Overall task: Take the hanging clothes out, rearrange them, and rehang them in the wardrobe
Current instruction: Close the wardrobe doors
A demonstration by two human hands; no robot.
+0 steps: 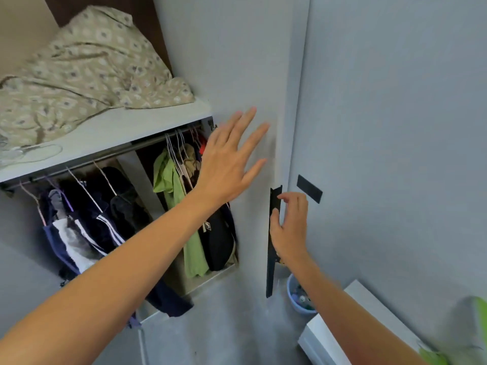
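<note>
The wardrobe stands open on its left side. Several garments hang on wire hangers from the rail (110, 154): a navy striped jacket (100, 227), a green shirt (171, 180) and a black garment (218, 246). My left hand (226, 164) is spread flat, fingers straight, at the grey wardrobe door (250, 61), in front of the right end of the rail. Lower right, my right hand (290, 227) pinches the long black door handle (271, 272) between thumb and curled index finger.
A crumpled patterned cloth (87, 67) lies on the white shelf (131, 127) above the rail. A second grey door (395, 127) with a short black handle (309, 188) is at the right. A blue bucket (297, 299) and a white box (337, 333) stand on the floor.
</note>
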